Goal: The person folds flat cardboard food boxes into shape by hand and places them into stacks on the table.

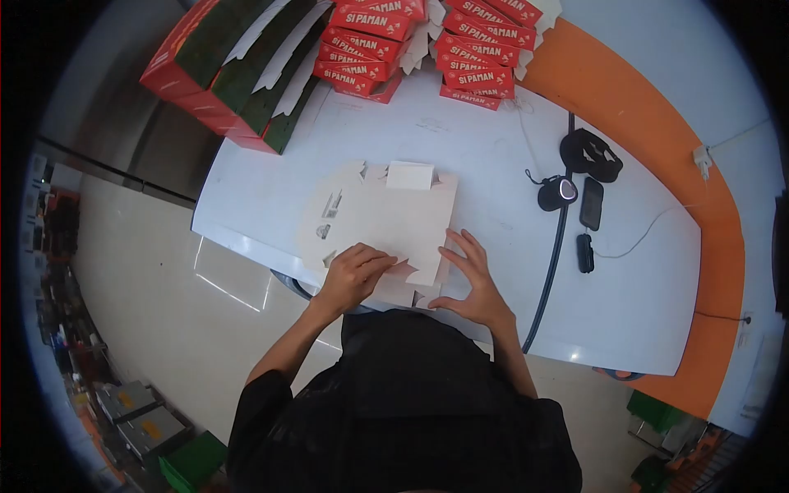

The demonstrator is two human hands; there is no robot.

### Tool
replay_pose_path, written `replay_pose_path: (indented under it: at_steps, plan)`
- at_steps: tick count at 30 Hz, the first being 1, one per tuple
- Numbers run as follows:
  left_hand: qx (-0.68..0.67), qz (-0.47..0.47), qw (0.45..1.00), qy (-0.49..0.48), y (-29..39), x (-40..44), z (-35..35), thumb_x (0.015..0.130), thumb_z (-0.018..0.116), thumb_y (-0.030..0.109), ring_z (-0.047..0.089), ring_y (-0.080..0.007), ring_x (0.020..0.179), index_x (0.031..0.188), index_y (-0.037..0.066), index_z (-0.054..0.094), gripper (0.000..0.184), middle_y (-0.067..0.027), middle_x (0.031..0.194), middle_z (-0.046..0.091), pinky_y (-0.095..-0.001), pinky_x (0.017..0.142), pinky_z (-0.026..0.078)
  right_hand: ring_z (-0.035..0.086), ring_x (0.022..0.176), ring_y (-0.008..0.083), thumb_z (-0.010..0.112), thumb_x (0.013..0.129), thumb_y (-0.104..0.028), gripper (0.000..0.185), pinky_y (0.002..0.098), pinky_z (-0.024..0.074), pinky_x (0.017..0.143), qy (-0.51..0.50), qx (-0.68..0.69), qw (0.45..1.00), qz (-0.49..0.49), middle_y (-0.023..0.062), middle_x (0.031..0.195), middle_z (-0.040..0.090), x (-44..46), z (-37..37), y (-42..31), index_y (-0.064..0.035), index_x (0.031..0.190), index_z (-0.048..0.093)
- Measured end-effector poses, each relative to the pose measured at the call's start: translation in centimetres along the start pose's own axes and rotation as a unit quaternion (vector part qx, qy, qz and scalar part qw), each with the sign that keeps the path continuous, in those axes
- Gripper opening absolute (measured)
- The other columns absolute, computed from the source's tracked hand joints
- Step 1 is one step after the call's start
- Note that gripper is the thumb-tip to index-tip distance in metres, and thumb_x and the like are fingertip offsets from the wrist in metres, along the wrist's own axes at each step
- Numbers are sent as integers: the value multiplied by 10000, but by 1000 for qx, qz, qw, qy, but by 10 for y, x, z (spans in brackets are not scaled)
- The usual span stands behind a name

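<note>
In the head view, the cardboard sheet (386,218) lies flat on the white desk (493,164). At its near edge, the left hand (355,273) pinches a small flap, thumb and fingers together; the right hand (477,287) is spread at its right corner. Beyond the sheet stand red boxes (362,49); to its right lies a phone (591,204).

l hand (355,275) curled, r hand (477,287) spread
</note>
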State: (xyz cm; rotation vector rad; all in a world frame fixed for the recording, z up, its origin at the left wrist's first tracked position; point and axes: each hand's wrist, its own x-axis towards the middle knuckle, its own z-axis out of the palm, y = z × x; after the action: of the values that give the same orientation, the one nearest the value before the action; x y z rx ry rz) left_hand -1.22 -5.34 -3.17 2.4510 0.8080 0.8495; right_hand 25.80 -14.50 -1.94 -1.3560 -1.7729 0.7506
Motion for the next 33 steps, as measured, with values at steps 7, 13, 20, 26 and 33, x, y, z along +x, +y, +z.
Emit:
replay_pose_path:
  at_steps: [7,13,20,26,33]
  plan:
    - [-100,-63,993,9,6,10,-3,892,761,53,674,-205,807,1070,50,774,179,-56,926,734,-333,705,554,613,1269,289,758,893,-30,195,559,289,1223,96,32,992,-77,74,1078,751,17,31,34,-54,1082,720]
    - [-316,-427,845,-61,3,8,-19,1003,712,198,505,-41,611,1113,31,753,204,14,775,646,-241,481,417,662,1134,288,800,842,-19,221,581,306,1199,269,93,956,-69,70,974,733,31,45,28,-49,1052,736]
    - [-384,-437,802,-133,10,24,-14,1043,657,258,495,-24,666,1162,51,742,253,30,802,635,-217,531,406,657,1139,301,843,797,-55,252,588,309,1183,218,-71,961,-152,65,1068,727,45,37,11,-69,1028,742]
    - [-367,-353,852,-126,2,19,0,1046,639,185,630,-92,879,1204,35,746,243,-31,993,749,-291,799,527,616,1218,293,794,855,-78,206,600,255,1202,226,-30,970,-84,37,1128,730,42,45,16,-86,1057,753]
    - [-255,-221,938,-79,1,15,7,977,685,122,702,-261,823,1112,20,767,188,-132,965,765,-368,797,558,609,1211,305,627,981,-120,254,610,234,1208,-45,-93,994,-21,86,1168,719,36,32,5,-78,1211,725]
